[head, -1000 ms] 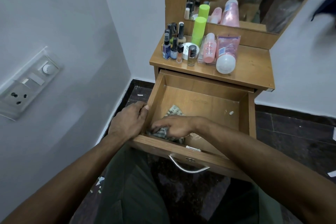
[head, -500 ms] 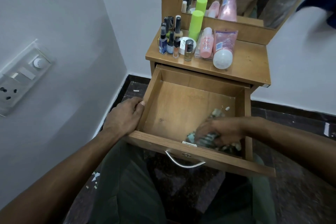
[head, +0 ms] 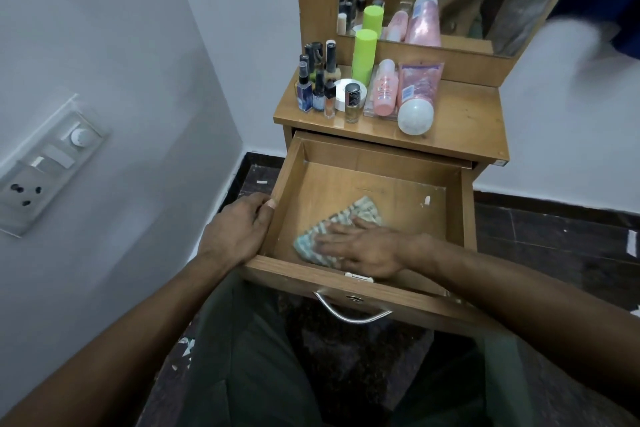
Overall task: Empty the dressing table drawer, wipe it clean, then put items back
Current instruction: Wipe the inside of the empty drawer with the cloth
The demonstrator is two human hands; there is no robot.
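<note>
Right hand point(head: 363, 248), fingers flat, presses cloth point(head: 332, 232) beneath it onto drawer point(head: 381, 191) floor; left hand point(head: 239, 230) grips the drawer's left wall.

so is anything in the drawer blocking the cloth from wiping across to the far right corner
Almost nothing: the drawer floor ahead of the cloth under the right hand is bare apart from a small white scrap near the back right.
</note>
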